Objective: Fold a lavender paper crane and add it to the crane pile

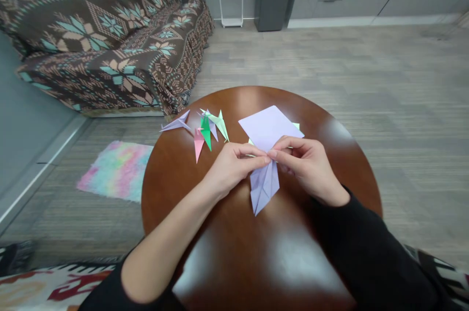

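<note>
Both hands meet over the table with their fingertips pinched together on a partly folded lavender origami paper [264, 188]. Its creased, pointed end hangs down toward me below the fingers. My left hand [244, 158] grips it from the left with thumb and index finger. From the right, my right hand [302, 157] pinches the same spot, its other fingers curled under. Just beyond the fingers lies a flat lavender sheet [270, 124], with pale green paper edges showing from under it. The fingers hide the upper part of the folded piece.
Several folded paper cranes lie left of the hands: a lavender crane [178, 123], a pink crane [198, 142], a green crane [205, 131] and a pale green crane [221, 124] among them. The round brown table [234, 238] stands near a patterned sofa [120, 52] and a pastel rug [115, 169].
</note>
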Available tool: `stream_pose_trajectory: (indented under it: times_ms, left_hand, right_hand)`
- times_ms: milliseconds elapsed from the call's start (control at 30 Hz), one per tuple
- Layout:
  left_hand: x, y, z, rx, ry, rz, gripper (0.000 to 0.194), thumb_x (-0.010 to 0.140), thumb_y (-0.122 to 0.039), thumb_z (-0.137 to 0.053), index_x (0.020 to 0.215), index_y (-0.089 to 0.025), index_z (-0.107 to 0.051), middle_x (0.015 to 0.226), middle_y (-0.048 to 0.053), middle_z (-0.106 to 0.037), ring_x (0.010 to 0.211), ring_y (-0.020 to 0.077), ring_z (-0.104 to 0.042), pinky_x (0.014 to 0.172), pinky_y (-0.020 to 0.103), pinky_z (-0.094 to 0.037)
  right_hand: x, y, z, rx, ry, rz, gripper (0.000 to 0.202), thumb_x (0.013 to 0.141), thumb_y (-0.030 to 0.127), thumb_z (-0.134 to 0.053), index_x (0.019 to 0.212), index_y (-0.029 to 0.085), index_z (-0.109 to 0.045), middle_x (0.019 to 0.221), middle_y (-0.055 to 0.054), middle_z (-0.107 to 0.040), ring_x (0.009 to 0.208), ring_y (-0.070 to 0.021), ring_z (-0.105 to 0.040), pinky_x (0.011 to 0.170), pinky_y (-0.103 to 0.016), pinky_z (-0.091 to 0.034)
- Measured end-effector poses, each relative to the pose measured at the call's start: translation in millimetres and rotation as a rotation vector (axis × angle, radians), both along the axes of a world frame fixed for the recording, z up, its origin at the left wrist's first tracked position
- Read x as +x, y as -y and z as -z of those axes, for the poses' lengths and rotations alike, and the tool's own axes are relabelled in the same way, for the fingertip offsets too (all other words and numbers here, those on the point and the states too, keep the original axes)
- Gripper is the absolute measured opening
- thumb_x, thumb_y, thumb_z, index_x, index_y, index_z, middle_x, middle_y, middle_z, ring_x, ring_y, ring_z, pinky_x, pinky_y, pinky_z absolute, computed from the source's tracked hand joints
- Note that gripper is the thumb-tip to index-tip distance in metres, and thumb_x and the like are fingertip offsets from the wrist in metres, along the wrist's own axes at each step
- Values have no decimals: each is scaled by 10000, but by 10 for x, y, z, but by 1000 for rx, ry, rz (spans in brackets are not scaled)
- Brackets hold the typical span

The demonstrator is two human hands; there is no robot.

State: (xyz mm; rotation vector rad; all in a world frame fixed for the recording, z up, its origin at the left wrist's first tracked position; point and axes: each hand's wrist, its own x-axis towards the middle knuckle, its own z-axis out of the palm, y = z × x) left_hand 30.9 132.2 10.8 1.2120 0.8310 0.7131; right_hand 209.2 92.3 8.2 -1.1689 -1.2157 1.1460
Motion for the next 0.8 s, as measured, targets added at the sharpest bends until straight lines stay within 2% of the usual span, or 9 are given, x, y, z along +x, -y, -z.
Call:
stream_pose_trajectory:
  times_ms: [133,267,367,433,533,667,733,800]
  left_hand:
    - [13,-9,21,63,0,-22,115,687,-253,-841,707,-149,-795,758,24,-663,651,101,-545,620,241,-408]
    - [32,-13,65,112,-16,-38,110,677,-235,-845,749,-163,-805,812,38,-670,780,149,-616,743,268,-467]
    - [54,-1,93,132,-10,-94,140,675,-223,-845,796,-163,-809,1117,89,-681,994,200,-657,851,281,-493]
    - [72,15,100,86,22,-104,178,679,-233,-843,835,-153,-807,1237,106,-662,1014,211,-672,862,291,-507]
    - [91,39,89,-14,56,-96,278,698,-277,-843,932,-136,-794,1057,100,-744,822,172,-692,782,289,-525]
    - [99,49,57,-37,72,-163,473,643,-270,-886,1073,-149,-730,853,49,-771,744,171,-706,719,269,-532]
    - [100,47,51,-77,58,-161,507,631,-289,-897,1073,-158,-685,780,31,-762,680,172,-705,656,258,-525]
    - [103,46,52,-117,38,-148,460,632,-317,-901,993,-154,-667,729,27,-753,633,168,-696,612,246,-508]
  right_hand:
    - [-26,1,26,54,4,78,137,785,237,-781,691,164,-713,590,29,-576,504,-77,-417,483,-257,-291]
    - [-21,-19,64,109,-27,177,137,800,227,-771,691,178,-704,593,36,-559,521,-83,-410,498,-265,-285]
    - [-12,-32,73,131,-34,204,129,801,233,-773,699,183,-710,596,36,-555,534,-92,-414,509,-270,-288]
    - [-7,-38,68,140,-26,223,123,798,243,-776,708,186,-714,621,28,-570,551,-99,-424,520,-273,-298]
    - [-1,-48,53,150,-5,251,130,793,266,-780,714,191,-710,654,18,-581,578,-112,-444,547,-280,-326]
    - [9,-60,60,162,19,298,158,796,310,-777,718,200,-693,661,9,-576,591,-129,-456,563,-290,-349]
    - [16,-67,81,173,18,326,158,798,322,-775,737,202,-692,667,7,-576,589,-131,-456,555,-290,-350]
    - [27,-75,109,187,5,350,154,803,323,-772,751,201,-693,664,10,-566,586,-128,-448,550,-288,-347]
